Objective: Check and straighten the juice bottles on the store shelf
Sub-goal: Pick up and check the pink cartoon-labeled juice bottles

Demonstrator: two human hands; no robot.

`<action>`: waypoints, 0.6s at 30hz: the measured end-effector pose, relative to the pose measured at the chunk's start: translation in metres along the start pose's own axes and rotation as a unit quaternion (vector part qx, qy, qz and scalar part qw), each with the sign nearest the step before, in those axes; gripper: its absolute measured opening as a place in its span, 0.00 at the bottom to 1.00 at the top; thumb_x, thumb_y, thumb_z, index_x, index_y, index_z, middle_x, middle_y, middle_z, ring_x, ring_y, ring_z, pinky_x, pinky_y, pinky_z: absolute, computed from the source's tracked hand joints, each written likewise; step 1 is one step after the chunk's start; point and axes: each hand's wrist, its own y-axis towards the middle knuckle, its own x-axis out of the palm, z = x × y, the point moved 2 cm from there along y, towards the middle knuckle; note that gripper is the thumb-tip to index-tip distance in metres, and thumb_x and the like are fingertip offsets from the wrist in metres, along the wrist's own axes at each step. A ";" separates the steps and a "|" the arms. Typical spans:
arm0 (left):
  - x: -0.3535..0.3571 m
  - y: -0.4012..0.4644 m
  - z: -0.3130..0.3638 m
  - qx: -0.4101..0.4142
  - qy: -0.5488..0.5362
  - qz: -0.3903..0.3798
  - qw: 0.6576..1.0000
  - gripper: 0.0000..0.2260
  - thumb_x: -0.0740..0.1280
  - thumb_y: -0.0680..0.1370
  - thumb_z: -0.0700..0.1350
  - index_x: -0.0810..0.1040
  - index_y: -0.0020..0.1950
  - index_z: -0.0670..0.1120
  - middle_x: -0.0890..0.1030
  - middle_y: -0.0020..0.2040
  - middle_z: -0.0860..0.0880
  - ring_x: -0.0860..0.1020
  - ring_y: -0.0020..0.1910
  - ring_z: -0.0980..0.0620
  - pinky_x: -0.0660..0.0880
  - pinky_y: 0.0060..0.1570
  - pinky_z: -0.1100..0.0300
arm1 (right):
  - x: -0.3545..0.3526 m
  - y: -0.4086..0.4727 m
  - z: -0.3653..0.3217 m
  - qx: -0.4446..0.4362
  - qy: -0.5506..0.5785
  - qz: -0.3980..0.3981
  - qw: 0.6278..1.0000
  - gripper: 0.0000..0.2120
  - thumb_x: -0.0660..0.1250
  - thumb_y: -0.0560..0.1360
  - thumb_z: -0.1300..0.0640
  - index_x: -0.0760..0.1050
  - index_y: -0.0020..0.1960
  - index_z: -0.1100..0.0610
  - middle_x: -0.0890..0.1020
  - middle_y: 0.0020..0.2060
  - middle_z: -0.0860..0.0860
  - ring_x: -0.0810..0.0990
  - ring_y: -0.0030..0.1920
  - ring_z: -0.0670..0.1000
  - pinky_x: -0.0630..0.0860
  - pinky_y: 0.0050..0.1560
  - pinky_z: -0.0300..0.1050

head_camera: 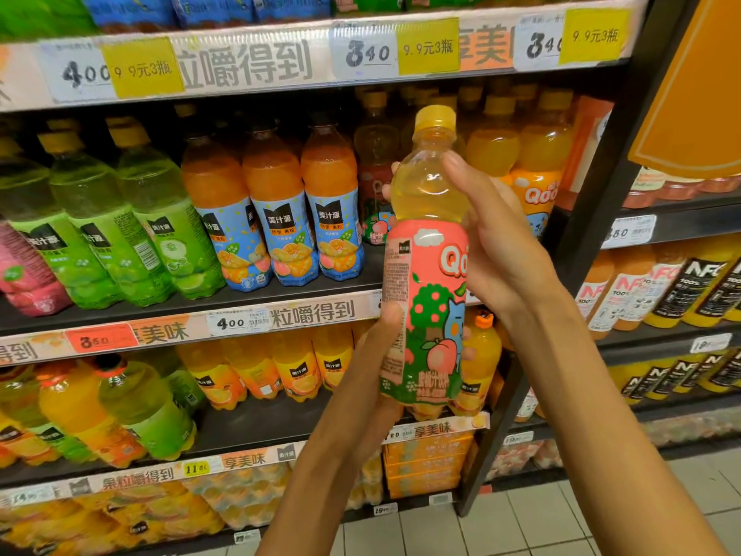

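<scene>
Both hands (497, 250) grip peach bottle (427, 250), off shelf (280, 302).

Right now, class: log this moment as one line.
left hand: grips bottle low | right hand: grips it higher | bottle: upright, off shelf

One peach bottle (426, 250) sits in the grip of two hands. Left of it stand three front-row blue-labelled orange bottles (280, 210) and three front-row green bottles (120, 226). Above it hang three yellow tags (428, 46).
</scene>
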 end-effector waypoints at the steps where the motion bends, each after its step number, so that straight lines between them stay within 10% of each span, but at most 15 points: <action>1: 0.000 0.000 -0.001 -0.001 -0.007 -0.009 1.000 0.29 0.68 0.69 0.66 0.78 0.64 0.49 0.83 0.55 0.43 0.82 0.52 0.46 0.79 0.46 0.55 | -0.001 0.000 0.002 0.004 0.017 0.007 1.000 0.13 0.64 0.74 0.55 0.76 0.55 0.61 0.81 0.50 0.58 0.78 0.56 0.58 0.75 0.57 0.48; 18: 0.003 -0.009 -0.005 -0.008 -0.026 0.001 1.000 0.24 0.58 0.73 0.65 0.80 0.60 0.53 0.83 0.54 0.44 0.83 0.50 0.47 0.79 0.44 0.56 | -0.010 0.009 0.011 0.064 0.037 -0.002 0.997 0.14 0.63 0.77 0.48 0.78 0.53 0.58 0.85 0.44 0.55 0.85 0.46 0.54 0.81 0.43 0.45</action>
